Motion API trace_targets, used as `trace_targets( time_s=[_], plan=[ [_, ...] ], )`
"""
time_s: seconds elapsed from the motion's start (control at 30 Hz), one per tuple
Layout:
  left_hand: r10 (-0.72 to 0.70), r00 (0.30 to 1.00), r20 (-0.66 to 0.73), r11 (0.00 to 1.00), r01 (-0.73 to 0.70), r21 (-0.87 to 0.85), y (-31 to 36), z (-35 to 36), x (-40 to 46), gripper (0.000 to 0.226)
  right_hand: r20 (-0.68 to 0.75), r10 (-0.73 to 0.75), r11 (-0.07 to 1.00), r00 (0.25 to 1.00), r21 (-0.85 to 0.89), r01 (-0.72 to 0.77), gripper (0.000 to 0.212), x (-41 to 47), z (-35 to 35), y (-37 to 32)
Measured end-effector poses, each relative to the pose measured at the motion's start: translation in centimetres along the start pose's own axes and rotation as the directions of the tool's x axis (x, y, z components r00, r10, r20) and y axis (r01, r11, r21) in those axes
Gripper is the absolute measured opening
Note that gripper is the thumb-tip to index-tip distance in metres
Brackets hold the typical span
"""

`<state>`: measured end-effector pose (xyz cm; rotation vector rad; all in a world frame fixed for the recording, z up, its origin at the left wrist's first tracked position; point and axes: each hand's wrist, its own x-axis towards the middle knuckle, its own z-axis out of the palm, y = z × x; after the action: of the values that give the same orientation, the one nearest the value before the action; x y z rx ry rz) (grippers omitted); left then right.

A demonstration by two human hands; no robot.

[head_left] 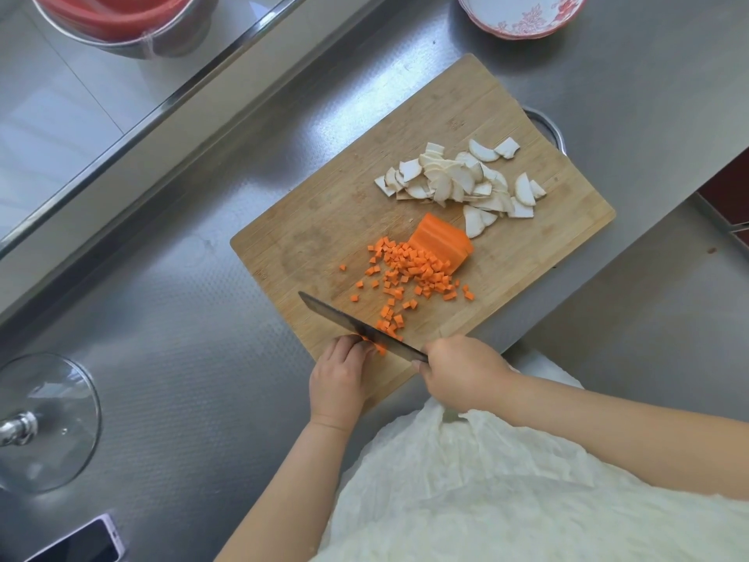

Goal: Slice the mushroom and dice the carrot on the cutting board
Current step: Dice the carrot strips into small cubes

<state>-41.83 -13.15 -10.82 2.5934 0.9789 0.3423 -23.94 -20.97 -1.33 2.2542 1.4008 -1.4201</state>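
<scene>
Now the right hand (462, 371) grips the knife (360, 330), blade running up-left across the board (364, 176), while the left hand (342, 371) pinches carrot bits (381, 348) beneath it, the uncut carrot (441, 241) beyond.

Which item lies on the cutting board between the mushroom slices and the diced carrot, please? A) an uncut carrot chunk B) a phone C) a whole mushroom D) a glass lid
A: an orange carrot chunk sits on the cutting board, with mushroom slices beyond it and carrot dice before it.
</scene>
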Motion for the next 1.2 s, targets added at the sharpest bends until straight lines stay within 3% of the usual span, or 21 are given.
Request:
trace_targets(
  time_s=[0.53, 0.77, 0.93, 1.2],
  plan=[
    [-0.017, 0.998, -0.063, 0.999, 0.015, -0.032, -0.2, 0.3, -0.2, 0.028, 0.052, 0.109, 0.99, 0.993, -0.091, -0.104, 0.014, 0.7, 1.1, -1.7],
    [-0.034, 0.999, 0.008, 0.999, 0.034, -0.036, 0.0, 0.1, -0.3, 0.022, -0.037, 0.103, 0.98, 0.994, 0.175, -0.095, 0.033, 2.1, 0.1, -2.1],
    [-0.046, 0.999, -0.012, 0.998, 0.045, -0.053, -0.1, -0.3, -1.5, 0.022, -0.061, 0.083, 0.981, 0.995, 0.179, -0.071, 0.034, 0.9, 0.1, -0.2],
    [-0.316, 0.949, 0.003, 0.944, 0.315, -0.097, 0.0, -1.9, -2.7, 0.024, 0.093, 0.021, 0.998, 0.995, 0.063, -0.027, 0.028, 0.4, 1.0, -0.1]
  ],
)
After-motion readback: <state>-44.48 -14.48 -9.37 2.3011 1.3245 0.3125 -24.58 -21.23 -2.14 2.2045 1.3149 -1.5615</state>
